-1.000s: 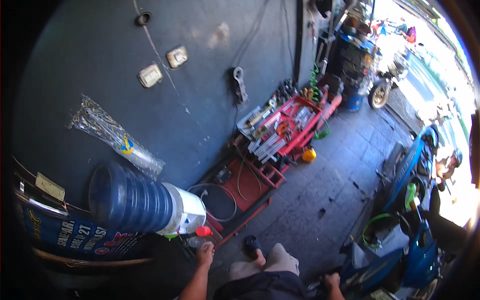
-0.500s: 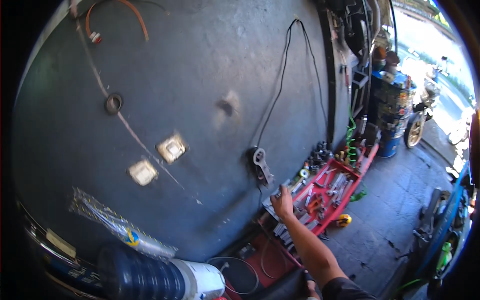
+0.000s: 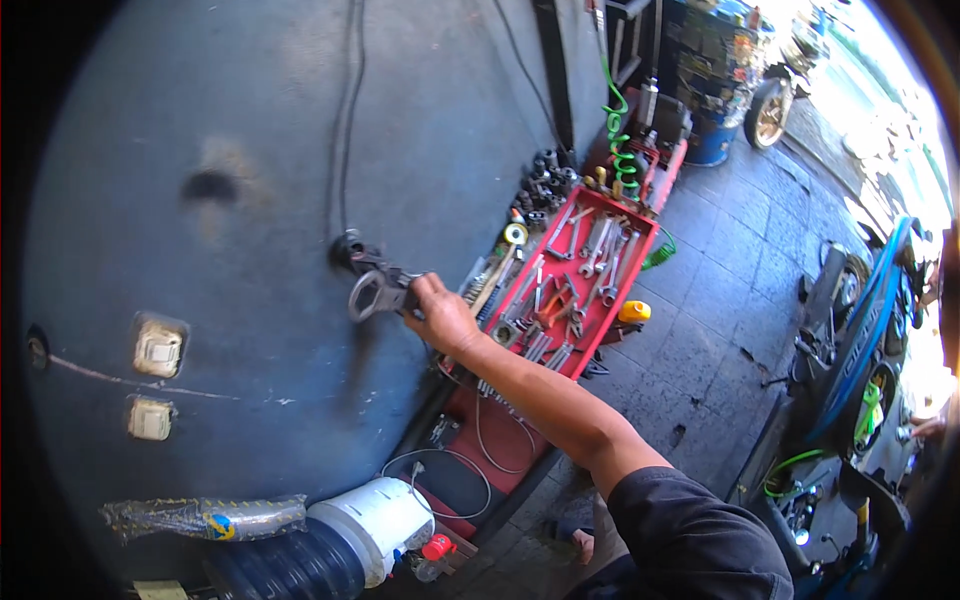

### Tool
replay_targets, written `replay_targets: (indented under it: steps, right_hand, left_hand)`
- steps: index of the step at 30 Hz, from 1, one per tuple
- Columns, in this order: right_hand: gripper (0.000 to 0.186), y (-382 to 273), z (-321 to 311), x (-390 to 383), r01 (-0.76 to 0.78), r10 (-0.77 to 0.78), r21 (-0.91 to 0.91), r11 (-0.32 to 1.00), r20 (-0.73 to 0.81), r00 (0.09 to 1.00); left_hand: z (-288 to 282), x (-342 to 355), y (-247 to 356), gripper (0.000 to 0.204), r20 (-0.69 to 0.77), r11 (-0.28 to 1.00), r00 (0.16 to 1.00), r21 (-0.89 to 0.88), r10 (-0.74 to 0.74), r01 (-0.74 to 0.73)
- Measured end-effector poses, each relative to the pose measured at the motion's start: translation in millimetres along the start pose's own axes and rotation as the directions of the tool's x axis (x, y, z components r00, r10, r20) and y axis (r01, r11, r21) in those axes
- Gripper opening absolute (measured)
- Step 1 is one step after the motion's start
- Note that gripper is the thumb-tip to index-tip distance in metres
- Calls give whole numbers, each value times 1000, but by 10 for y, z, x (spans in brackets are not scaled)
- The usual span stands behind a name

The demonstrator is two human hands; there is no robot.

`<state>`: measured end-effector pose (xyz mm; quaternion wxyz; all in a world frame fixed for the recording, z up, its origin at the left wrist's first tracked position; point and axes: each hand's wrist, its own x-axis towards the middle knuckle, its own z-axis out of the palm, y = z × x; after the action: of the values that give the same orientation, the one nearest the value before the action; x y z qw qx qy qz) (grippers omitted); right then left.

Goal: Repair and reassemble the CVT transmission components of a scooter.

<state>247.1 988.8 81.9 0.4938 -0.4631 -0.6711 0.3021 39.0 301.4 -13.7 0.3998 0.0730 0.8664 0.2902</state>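
Note:
My right hand (image 3: 438,312) reaches out to the dark wall, fingers closed on a grey metal tool with a ring-shaped end (image 3: 368,296). The tool's exact kind is unclear, and part of it is hidden by my fingers. Just behind its ring, a black round fitting (image 3: 346,246) sits on the wall with a black cord (image 3: 350,130) running up from it. Close to my wrist lies a red tool tray (image 3: 590,300) full of wrenches (image 3: 598,248) and orange-handled pliers (image 3: 556,302). My left hand is out of view.
Sockets (image 3: 545,180) stand beside the tray; a green coiled hose (image 3: 622,150) hangs at its far end. A yellow bottle (image 3: 634,312) is on the floor. A white bucket (image 3: 385,520) stands near me. Blue motorcycle parts (image 3: 860,340) and another person's hand (image 3: 930,427) are at right.
My right hand has moved from just beside the ring-ended tool on the wall and now grips it. The view has shifted, bringing the tray and floor more into sight.

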Motion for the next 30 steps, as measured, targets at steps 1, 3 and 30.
replay_targets:
  steps: [1,3,30]
  right_hand:
    - [34,1,-58,-114,43,-43,21,999,8,999]
    - [36,58,-237,-525,35,-40,61,998,77,996]
    - [43,-3777,-430,-11159,-659,384,751,42,-621,-683]
  left_hand:
    - [-41,-44,50,8,13,1000,1000,7,20,-20]
    - [-39,-60,234,9,26,1000,999,-17,24,-24]
    - [2366,-822,147,9,918,501,383,381,-102,-777]
